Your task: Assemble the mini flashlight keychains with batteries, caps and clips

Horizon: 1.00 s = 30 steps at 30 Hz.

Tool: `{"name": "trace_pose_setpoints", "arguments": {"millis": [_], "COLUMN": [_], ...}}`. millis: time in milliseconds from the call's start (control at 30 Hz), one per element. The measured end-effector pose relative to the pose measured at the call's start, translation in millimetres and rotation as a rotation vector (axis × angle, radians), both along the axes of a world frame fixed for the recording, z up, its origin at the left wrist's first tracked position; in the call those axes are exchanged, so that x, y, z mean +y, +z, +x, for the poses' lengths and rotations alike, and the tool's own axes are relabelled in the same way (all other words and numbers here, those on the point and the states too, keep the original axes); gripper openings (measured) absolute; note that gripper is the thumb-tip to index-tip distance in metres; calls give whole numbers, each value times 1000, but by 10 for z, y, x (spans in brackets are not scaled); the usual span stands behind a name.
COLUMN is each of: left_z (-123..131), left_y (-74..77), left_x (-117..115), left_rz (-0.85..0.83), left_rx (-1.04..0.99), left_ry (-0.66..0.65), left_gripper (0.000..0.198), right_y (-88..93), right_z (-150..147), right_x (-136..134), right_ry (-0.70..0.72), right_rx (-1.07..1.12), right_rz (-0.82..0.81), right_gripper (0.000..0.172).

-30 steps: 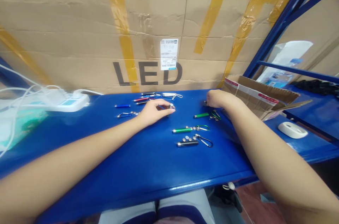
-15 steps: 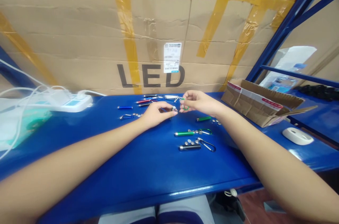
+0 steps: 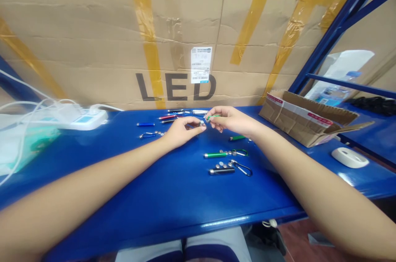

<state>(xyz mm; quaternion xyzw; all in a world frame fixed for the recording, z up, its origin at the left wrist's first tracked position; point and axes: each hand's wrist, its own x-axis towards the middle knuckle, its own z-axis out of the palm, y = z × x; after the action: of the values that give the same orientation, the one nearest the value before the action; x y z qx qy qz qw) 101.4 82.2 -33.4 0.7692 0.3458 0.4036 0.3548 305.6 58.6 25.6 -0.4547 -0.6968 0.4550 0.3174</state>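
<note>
Thumb and index finger of my left hand (image 3: pixel 185 131) pinch a small silver round-ended piece (image 3: pixel 202 123); the rest of it is hidden in the hand. Close on its right, my right hand (image 3: pixel 232 120) grips a green carabiner (image 3: pixel 214 116) with a silver end, partly covered by the fingers. Below the hands lie a green mini flashlight tube (image 3: pixel 215 155) and a black tube (image 3: pixel 222 171), with button cells (image 3: pixel 221 164) and a black carabiner (image 3: pixel 243 168) alongside. Another green tube (image 3: pixel 236 138) shows by my right wrist.
Left of my hands lie a blue tube (image 3: pixel 145 124) and blue carabiner (image 3: pixel 147 135). Red and dark tubes (image 3: pixel 168 117) lie behind. An open carton (image 3: pixel 305 123) and white mouse (image 3: pixel 349 157) are right, a power strip (image 3: pixel 93 118) left. A large LED carton (image 3: pixel 108 47) backs the table.
My right hand has moved slightly left and up, bringing the green carabiner nearer the silver piece. The carabiner has turned in the fingers. My left hand has barely moved.
</note>
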Motion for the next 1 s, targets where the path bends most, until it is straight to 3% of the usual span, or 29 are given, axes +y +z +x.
{"name": "trace_pose_setpoints", "arguments": {"millis": [433,733,867,1000], "left_z": [-19,-7,-8,-10], "left_y": [41,28,19,8], "left_x": [-5,-35,-46,-43], "left_rz": [50,102,169,205], "left_rx": [5,42,59,74], "left_ry": [-58,41,40,34], "left_gripper": [26,22,21,23], "right_y": [-90,-95,-84,-36], "right_z": [-36,-14,-16,-44], "right_x": [-12,-3,-13,-52], "right_ry": [133,115,125,117], "right_rx": [-13,-170,-208,-255], "right_rz": [40,76,-8,-102], "right_gripper": [13,14,2,12]}}
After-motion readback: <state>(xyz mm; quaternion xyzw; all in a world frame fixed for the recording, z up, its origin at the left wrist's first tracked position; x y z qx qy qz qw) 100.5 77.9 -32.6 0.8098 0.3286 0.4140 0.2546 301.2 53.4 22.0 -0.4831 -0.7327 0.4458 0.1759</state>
